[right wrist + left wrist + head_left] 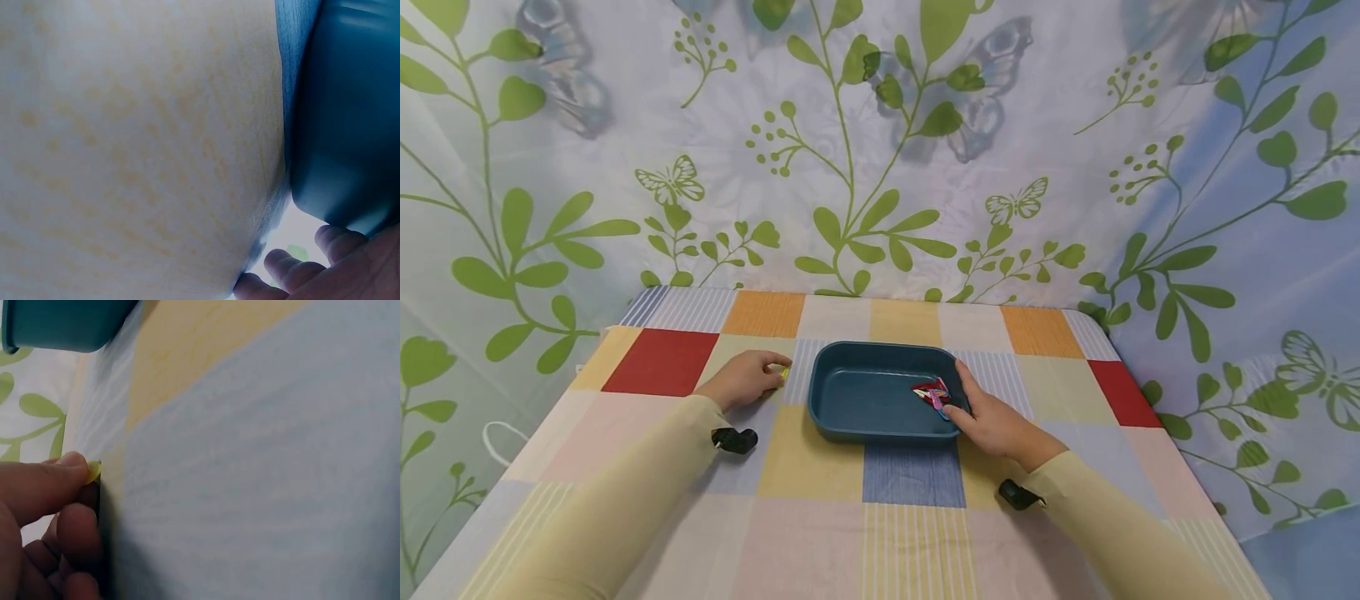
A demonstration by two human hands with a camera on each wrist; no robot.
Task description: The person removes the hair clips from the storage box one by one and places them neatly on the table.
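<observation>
My left hand (746, 380), left of the basin, pinches a small yellow hair clip (786, 374) between thumb and fingertip. In the left wrist view only a rounded end of the yellow clip (94, 471) shows past the fingertips, close over the cloth; the rest is hidden. A dark blue rectangular basin (872, 435) stands on the table in front of me. My right hand (996, 421) grips its right end, thumb over the rim and fingers along the outer wall. Several colourful hair clips (934, 395), red, pink and blue among them, lie heaped inside near that thumb.
A patchwork cloth (812, 542) covers the table. Behind it and at both sides hangs a pale curtain (730, 217) with green leaves and butterflies. A white cable loop (497, 446) shows at the table's left edge.
</observation>
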